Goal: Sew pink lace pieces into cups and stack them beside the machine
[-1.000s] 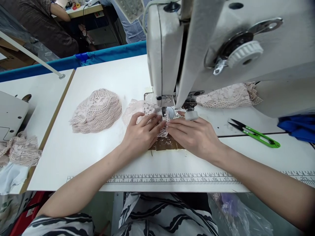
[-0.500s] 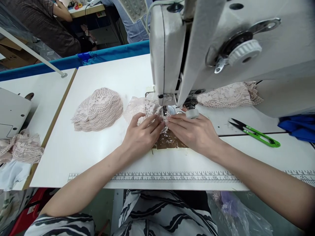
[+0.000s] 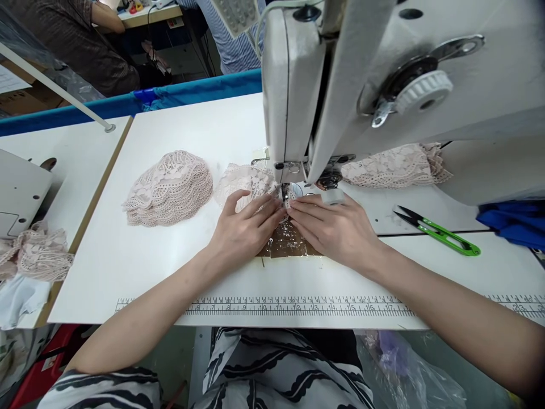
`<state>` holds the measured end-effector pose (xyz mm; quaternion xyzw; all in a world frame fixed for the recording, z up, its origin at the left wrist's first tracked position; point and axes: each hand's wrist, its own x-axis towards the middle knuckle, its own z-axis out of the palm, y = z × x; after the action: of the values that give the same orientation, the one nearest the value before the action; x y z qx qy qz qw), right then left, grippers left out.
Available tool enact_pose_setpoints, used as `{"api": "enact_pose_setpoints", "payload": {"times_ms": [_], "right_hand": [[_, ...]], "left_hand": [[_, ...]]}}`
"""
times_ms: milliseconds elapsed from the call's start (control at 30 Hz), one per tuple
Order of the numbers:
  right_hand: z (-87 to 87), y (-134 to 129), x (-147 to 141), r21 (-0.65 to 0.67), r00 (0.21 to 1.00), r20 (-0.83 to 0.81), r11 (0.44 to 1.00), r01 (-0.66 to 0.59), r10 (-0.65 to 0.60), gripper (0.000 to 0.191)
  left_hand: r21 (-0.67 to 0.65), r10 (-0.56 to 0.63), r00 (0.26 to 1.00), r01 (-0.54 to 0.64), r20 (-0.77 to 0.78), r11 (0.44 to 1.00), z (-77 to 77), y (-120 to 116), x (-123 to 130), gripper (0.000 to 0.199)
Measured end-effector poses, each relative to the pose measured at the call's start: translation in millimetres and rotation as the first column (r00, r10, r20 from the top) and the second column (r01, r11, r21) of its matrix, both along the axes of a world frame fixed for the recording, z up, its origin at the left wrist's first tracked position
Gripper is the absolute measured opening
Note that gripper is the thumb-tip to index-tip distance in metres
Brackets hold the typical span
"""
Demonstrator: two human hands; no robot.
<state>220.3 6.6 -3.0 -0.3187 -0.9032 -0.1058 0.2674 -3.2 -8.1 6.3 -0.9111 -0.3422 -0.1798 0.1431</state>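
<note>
A pale pink lace piece (image 3: pixel 244 180) lies under the presser foot (image 3: pixel 285 192) of a sewing machine (image 3: pixel 293 85). From the left, my left hand (image 3: pixel 242 227) holds it down, fingertips bunched close to the needle and one outer finger bent away. My right hand (image 3: pixel 340 227) is on the other side, its fingers together and pressed on the lace's right edge. The fingertips of both hands almost meet in front of the foot. Most of the lace near the needle is hidden by my fingers. Brown shiny tape (image 3: pixel 287 241) covers the machine bed below.
Left of my hands sits a stack of lace pieces (image 3: pixel 170 190). More lace (image 3: pixel 395 166) lies behind the machine's needle end. Green thread snips (image 3: pixel 438 230) and blue cloth (image 3: pixel 515 221) are at right. A printed ruler (image 3: pixel 264 307) runs along the front edge. Two people sit beyond the table.
The lace under the foot has shifted slightly away from me, with less of it showing between my fingertips. Both hands stay nearly in place; the view has moved a little.
</note>
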Motion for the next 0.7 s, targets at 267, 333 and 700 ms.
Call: {"api": "enact_pose_setpoints", "payload": {"times_ms": [267, 333, 700], "right_hand": [[1.2, -1.9, 0.0, -0.005, 1.0, -0.01, 1.0, -0.012, 0.012, 0.022], [0.8, -1.7, -0.8, 0.002, 1.0, 0.004, 1.0, -0.004, 0.004, 0.024], [-1.2, 2.8, -3.9, 0.008, 0.995, 0.074, 0.998, 0.068, -0.068, 0.028]], "left_hand": [[0.02, -0.033, 0.999, 0.034, -0.008, 0.999, 1.2, -9.3, 2.6, 0.025], [0.0, -0.027, 1.0, 0.027, 0.003, 1.0, 0.4, -8.4, 2.3, 0.026], [-0.029, 0.006, 1.0, -0.005, 0.022, 1.0, -2.1, -0.3, 1.2, 0.028]]}}
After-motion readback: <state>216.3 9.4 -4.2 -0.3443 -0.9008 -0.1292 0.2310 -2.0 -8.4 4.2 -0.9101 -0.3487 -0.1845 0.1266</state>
